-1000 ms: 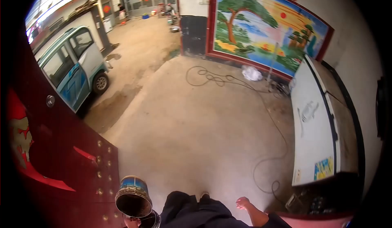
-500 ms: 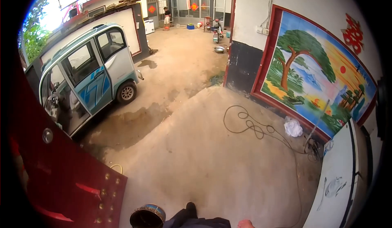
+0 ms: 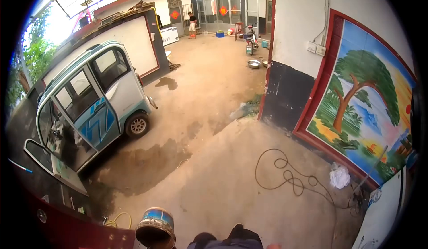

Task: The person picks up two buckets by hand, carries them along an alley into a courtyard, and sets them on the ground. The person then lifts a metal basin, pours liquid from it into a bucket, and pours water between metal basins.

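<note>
A round bucket [image 3: 157, 220] with a blue and rusty-brown side appears at the bottom, left of my legs. It is tilted, with its dark mouth facing me. My left hand is out of the picture, so I cannot tell what carries or supports the bucket. Only a small blurred patch of my right hand [image 3: 273, 246] shows at the bottom edge, its fingers hidden. My dark-clothed legs and shoes [image 3: 240, 232] are between the hand and the bucket.
A small white and blue vehicle [image 3: 96, 97] stands at left, its front door open. The red gate [image 3: 58, 224] lies lower left, near a yellow hose [image 3: 120, 220]. A dark hose [image 3: 290, 177] curls on the ground at right. Far back are a person [image 3: 192, 25] and a motorcycle [image 3: 252, 40].
My view has moved forward past the red gate, which has slid down and left. The bucket shows more of its side. My right hand has nearly left the view.
</note>
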`<state>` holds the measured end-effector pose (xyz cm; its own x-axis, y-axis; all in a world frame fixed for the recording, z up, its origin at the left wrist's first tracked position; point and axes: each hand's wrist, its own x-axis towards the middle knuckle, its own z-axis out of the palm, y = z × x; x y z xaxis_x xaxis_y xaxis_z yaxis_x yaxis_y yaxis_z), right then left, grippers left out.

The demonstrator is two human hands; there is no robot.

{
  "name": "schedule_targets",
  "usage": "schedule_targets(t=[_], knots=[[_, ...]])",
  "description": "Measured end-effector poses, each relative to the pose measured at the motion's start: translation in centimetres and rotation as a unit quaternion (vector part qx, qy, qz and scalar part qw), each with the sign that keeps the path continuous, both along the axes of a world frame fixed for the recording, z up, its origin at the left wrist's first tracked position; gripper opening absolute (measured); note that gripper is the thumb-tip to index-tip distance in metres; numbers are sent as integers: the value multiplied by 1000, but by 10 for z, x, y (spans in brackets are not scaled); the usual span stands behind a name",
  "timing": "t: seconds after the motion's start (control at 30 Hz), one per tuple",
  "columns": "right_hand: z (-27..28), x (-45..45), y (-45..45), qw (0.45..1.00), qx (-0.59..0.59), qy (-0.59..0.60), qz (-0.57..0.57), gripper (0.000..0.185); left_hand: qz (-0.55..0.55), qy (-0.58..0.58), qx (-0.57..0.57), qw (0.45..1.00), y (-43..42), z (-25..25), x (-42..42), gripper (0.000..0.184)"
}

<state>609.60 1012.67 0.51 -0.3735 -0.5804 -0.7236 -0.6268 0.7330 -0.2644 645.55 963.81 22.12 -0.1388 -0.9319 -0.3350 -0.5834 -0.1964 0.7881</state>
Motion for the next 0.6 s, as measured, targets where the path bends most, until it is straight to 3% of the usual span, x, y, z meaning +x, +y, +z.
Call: schedule_targets(t=[0.03, 0.07, 0.1, 0.13, 0.17, 0.2, 0.27, 0.33, 0.37, 0.4, 0.43, 0.47, 0.5, 0.53, 0.6], knots=[[-42, -56, -7, 989, 91, -76, 88, 37, 49, 76, -36, 995, -2, 32, -44, 16], [-21, -92, -24, 990, 98, -28, 100, 33, -81, -109, -48, 990, -22, 35, -57, 14], [2, -147, -50, 988, 103, 28, 110, 29, -170, -82, -110, 976, -25, 85, -104, 14], [17, -184, -70, 973, -19, 11, -229, 23, -258, -49, -176, 949, -28, 136, -151, 14], [30, -219, -90, 831, -141, -7, -538, 18, -337, -11, -236, 912, -31, 186, -199, 14], [54, -256, -118, 810, -152, -35, -565, 17, -340, -10, -234, 911, -45, 184, -219, 14], [87, -317, -174, 783, -163, -58, -598, 17, -376, -174, -215, 885, -81, 173, -263, 12], [95, -356, -222, 734, -275, -43, -619, 15, -187, 17, 49, 981, -140, 43, -251, 13], [90, -366, -246, 733, -272, -42, -622, 15, -52, 103, 140, 983, -170, -21, -246, 13], [81, -383, -267, 740, -262, -48, -618, 14, -11, 106, 159, 981, -181, -6, -287, 15], [77, -388, -277, 749, -243, -55, -615, 13, -8, 101, 170, 980, -197, -33, -284, 15], [48, -387, -282, 823, -176, -61, -536, 12, -162, 25, 48, 985, -224, -76, -277, 16], [24, -397, -290, 884, -113, -63, -449, 12, -310, -44, -83, 946, -249, -101, -290, 18], [38, -399, -308, 865, -139, -122, -466, 12, -547, -266, -215, 764, -275, -61, -326, 19], [51, -385, -335, 822, -161, -205, -507, 12, -531, -237, -197, 790, -307, -63, -361, 18]])
